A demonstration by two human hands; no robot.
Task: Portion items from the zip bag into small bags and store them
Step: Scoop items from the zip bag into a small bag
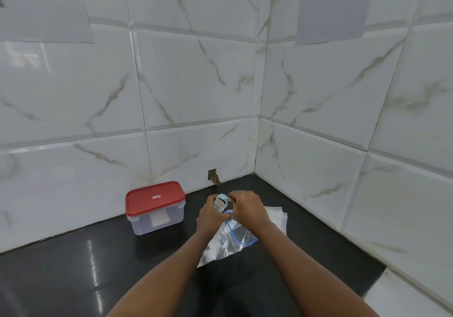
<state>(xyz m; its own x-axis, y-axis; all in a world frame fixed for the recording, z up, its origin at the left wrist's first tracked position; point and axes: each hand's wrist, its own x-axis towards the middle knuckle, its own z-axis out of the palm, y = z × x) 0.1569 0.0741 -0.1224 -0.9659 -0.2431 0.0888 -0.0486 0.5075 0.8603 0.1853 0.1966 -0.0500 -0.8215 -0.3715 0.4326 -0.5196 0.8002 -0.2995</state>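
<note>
two forearms enter from the bottom edge and meet over a black counter (73, 267). a large clear zip bag (228, 243) with a blue zip line lies flat on the counter beneath and between the wrists, mouth toward the wall, and looks slack. its contents cannot be made out.

the left hand (212, 216) is held just above the far end of the zip bag. its fingers are curled round a small clear packet (219, 205), held roughly upright. a pale blue round item (222, 197) shows at the top of the packet; whether it sits inside or on top cannot be told. the right hand (245, 208) is close beside the left, knuckles up and fingers bent. its fingertips pinch at the packet's top edge, touching or just beside the blue item. the exact grip is too small to resolve.

a flat stack of small bags (278, 215), clear, lies on the counter under and right of the right hand, partly covered by it.

left of the hands and apart from them stands a clear rectangular container (157, 221) with a red lid (155, 197) in place, near the back wall. something pale shows through its side.

a small square hole (212, 175) sits low in the white marble-look tiled wall (196, 83), behind the hands. the walls meet in a corner to the right. two paper sheets are fixed high up: one at left (44, 7), one at right (335, 5), print unreadable.
</note>
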